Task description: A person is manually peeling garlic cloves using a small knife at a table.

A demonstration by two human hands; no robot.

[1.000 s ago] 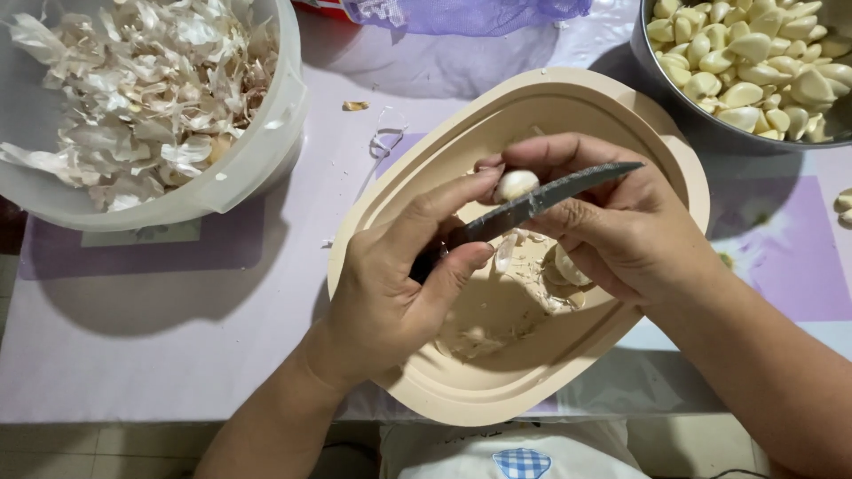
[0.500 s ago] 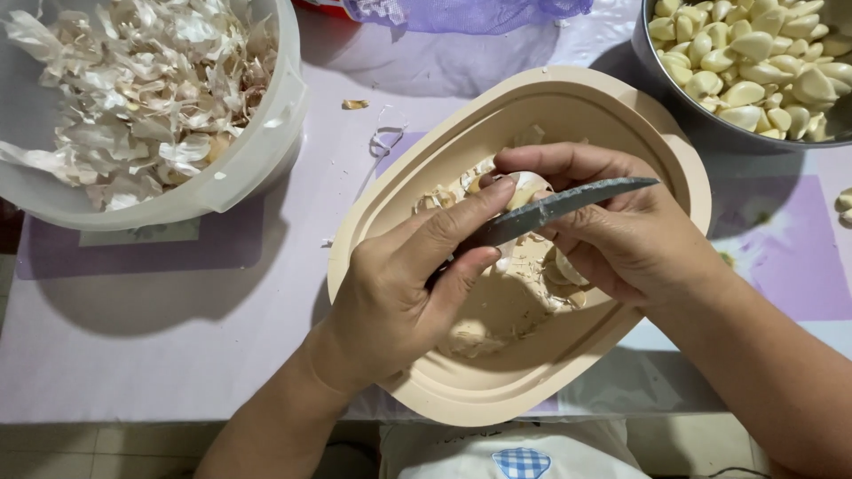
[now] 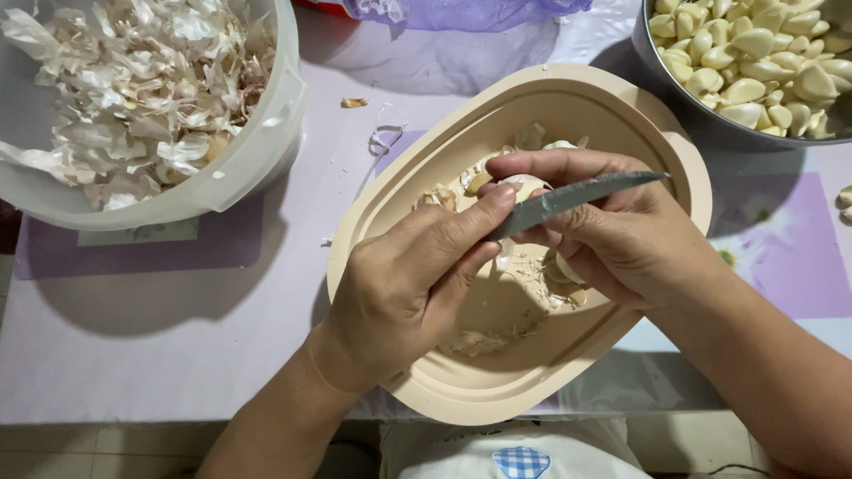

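Over a beige oval bowl [image 3: 621, 98], my left hand [image 3: 408, 284] grips a small knife [image 3: 577, 195], its grey blade pointing right and my thumb lying along it. My right hand [image 3: 630, 244] pinches a garlic clove [image 3: 525, 188] against the blade, and a second clove [image 3: 561, 266] is tucked under its fingers. Torn garlic skins [image 3: 497, 319] lie on the bowl's floor beneath both hands.
A translucent white tub [image 3: 257, 151] of garlic skins stands at the upper left. A metal bowl [image 3: 657, 80] of peeled cloves [image 3: 754, 53] is at the upper right, and a purple mesh bag [image 3: 461, 11] lies at the top. The table has a lilac cloth [image 3: 160, 302]; loose cloves [image 3: 845, 200] lie at the right edge.
The knife tip has slid slightly to the right. My left thumb has pushed up against the clove, which now sits partly hidden between the thumb and my right fingers.
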